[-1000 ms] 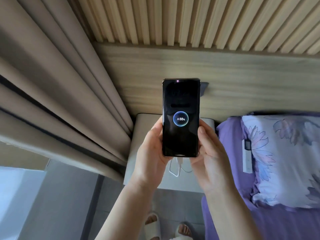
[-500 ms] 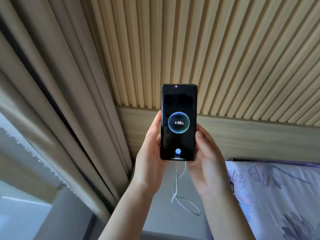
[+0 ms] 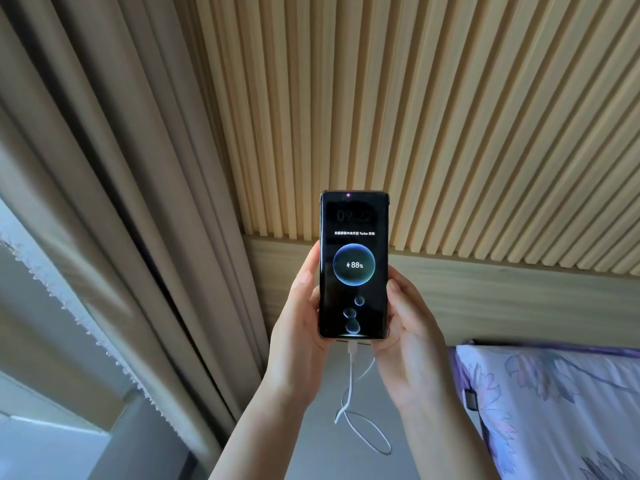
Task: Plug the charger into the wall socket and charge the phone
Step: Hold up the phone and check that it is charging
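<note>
And there's the phone (image 3: 353,265), held upright in front of the slatted wood wall (image 3: 450,116), screen toward the camera with a charging bubble reading 88% and a lightning mark. By that reading the task looks all but done. The white charging cable (image 3: 351,382) is seated in the port on the bottom edge and hangs down into a loose loop over the grey surface (image 3: 311,452) below. The charger block and the wall socket are out of view, so the plug end can't be checked directly.

Grip report: the left hand (image 3: 298,344) wraps the phone's left edge, the right hand (image 3: 407,341) clasps the right edge and lower corner, both closed firmly on the phone.

To finish this well, I'd say keep the cable slack, avoid bending the connector sideways at the port, and lower the phone flat rather than letting it hang from the cable.

The count: one phone, one cable, two hands. Further out, one beige curtain (image 3: 121,202) at left and one floral pillow (image 3: 554,410) at lower right.
</note>
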Available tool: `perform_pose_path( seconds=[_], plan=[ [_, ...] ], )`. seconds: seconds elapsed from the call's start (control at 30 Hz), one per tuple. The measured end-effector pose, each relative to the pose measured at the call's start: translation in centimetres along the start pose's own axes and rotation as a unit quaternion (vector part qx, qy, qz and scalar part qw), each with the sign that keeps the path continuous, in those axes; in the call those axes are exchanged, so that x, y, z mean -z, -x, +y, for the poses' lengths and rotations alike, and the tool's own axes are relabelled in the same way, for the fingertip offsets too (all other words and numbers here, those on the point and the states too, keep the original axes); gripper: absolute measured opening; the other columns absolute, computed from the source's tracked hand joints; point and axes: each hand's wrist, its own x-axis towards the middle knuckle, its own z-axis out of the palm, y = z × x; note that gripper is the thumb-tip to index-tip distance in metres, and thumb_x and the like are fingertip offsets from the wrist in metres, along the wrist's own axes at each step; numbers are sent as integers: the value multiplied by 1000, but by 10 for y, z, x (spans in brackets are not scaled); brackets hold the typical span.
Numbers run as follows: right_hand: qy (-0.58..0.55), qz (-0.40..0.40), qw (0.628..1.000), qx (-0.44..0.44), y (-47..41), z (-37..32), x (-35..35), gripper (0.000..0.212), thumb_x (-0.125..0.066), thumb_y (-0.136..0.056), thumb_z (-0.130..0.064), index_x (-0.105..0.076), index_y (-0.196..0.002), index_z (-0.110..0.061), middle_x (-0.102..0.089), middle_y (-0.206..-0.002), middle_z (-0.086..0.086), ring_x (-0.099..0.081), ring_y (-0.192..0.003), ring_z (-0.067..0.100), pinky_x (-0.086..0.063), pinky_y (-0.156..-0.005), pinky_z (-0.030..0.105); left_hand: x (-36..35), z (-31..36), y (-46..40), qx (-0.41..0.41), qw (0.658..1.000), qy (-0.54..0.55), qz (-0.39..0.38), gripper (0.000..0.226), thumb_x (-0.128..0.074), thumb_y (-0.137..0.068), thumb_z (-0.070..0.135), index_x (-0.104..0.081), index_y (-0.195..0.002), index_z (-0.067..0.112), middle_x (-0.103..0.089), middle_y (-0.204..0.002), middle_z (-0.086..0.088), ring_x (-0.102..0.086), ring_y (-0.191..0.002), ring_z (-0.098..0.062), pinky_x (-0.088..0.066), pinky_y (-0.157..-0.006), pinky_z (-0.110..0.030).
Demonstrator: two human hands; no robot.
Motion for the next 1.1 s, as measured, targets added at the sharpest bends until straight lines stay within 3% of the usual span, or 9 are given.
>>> perform_pose_path(
  seconds=[0.1, 0.3, 0.53, 0.67, 0.73, 0.8, 0.93, 1.1],
  plan=[
    [0, 10, 1000, -10, -3, 15, 7, 31, -45, -92, -17, -62, -117, -13, -66, -121, 14, -61, -109, 27, -49, -84, 38, 11, -11, 2, 12, 1000, 6, 15, 39, -27, -102, 33, -46, -136, 40, -58, -135, -10, -53, -126, -30, -41, -103, -50],
    [-10, 54, 996, -63, -9, 61, 30, 31, -46, -93, -14, -60, -119, -6, -60, -128, 20, -59, -108, 27, -44, -87, 38, 43, -47, 11, 50, 997, -10, 56, 39, -34, -95, 34, -55, -127, 42, -65, -127, 3, -59, -119, -13, -53, -84, -21],
    [8, 112, 981, -159, -10, 129, 66, 30, -43, -94, -12, -61, -117, -6, -60, -127, 24, -59, -108, 31, -44, -86, 41, 91, -105, 26, 163, 973, 3, 163, 35, -40, -94, 31, -66, -113, 44, -73, -108, 2, -69, -100, -14, -55, -75, -28],
    [44, 168, 963, -205, -11, 164, 88, 29, -46, -93, -10, -67, -112, -11, -73, -108, 10, -67, -97, 23, -50, -74, 34, 116, -137, 30, 229, 952, 13, 202, 30, -44, -94, 31, -70, -106, 41, -76, -103, 3, -71, -95, -15, -55, -75, -31],
    [91, 165, 958, -216, -12, 178, 97, 28, -46, -92, -12, -68, -110, -15, -76, -99, 1, -68, -87, 16, -49, -66, 29, 130, -153, 30, 262, 943, 0, 205, 30, -45, -94, 33, -67, -113, 37, -73, -111, 1, -69, -99, -18, -53, -78, -34],
    [126, 153, 953, -227, -15, 190, 105, 29, -46, -92, -14, -67, -111, -18, -73, -104, 2, -66, -91, 17, -49, -66, 28, 145, -169, 31, 295, 932, -22, 208, 33, -46, -94, 32, -61, -123, 32, -69, -119, -3, -66, -101, -23, -52, -78, -35],
    [160, 172, 934, -268, -23, 218, 130, 27, -47, -92, -14, -66, -111, -19, -70, -110, 8, -64, -95, 21, -49, -68, 29, 177, -206, 34, 348, 908, -28, 230, 35, -49, -92, 15, -63, -119, 32, -76, -95, 1, -70, -77, -14, -55, -61, -28],
    [192, 183, 907, -326, -27, 263, 163, 32, -49, -86, -9, -71, -101, -27, -75, -92, -1, -68, -79, 12, -49, -72, 31, 211, -250, 40, 406, 880, -51, 243, 42, -47, -89, 4, -60, -120, 30, -76, -91, -3, -71, -82, -18, -57, -69, -34]
  ],
)
